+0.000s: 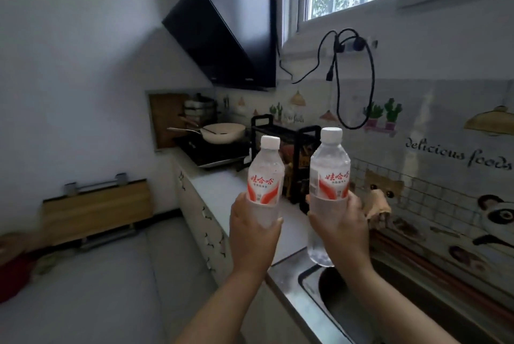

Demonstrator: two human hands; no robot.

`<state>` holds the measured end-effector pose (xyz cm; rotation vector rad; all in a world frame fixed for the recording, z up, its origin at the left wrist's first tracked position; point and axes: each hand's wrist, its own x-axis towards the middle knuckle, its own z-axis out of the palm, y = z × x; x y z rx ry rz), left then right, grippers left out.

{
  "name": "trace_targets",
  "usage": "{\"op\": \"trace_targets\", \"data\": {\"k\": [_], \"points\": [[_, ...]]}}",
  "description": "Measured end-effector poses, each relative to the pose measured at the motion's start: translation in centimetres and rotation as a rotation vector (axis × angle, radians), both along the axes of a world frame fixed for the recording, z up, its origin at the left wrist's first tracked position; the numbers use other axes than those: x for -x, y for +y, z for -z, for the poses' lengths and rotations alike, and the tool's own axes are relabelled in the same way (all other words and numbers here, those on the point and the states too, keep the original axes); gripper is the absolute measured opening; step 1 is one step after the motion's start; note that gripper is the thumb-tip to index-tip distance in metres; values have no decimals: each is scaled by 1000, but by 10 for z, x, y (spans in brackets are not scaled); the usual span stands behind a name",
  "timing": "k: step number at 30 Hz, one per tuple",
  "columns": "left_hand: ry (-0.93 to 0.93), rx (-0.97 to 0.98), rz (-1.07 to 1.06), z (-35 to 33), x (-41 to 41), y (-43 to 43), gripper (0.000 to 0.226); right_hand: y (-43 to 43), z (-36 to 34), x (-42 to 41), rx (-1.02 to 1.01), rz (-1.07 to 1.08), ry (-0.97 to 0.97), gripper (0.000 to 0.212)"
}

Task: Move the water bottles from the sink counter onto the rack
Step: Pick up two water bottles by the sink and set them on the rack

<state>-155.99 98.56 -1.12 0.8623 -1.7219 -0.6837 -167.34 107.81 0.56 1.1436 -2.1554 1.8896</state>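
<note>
I have one water bottle in each hand, both lifted clear of the bench and held upright in front of me. My left hand point(254, 228) is wrapped around the lower half of the left bottle point(265, 176), fingers closed on it below the red and white label; my right hand point(343, 228) is closed the same way around the right bottle point(328, 185), whose base hangs over the near edge of the sink point(311, 282). Both white caps are on. The black rack point(286, 137) stands further along the bench point(219, 190), beyond the bottles and just this side of the stove with the pan point(219, 132). So I judge the pick-up done and the carry under way: neither bottle is on the rack yet, and what is left is to reach forward and set both down on it. I cannot tell whether more bottles wait by the sink, since none show
</note>
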Motion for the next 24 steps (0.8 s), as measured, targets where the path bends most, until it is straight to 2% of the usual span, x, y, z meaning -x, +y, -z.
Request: {"op": "trace_targets", "data": {"k": [13, 24], "points": [[74, -42, 11, 5, -4, -172, 62, -185, 12, -7, -8, -74, -65, 69], [12, -92, 70, 6, 68, -356, 73, -363, 9, 58, 32, -31, -103, 71]]}}
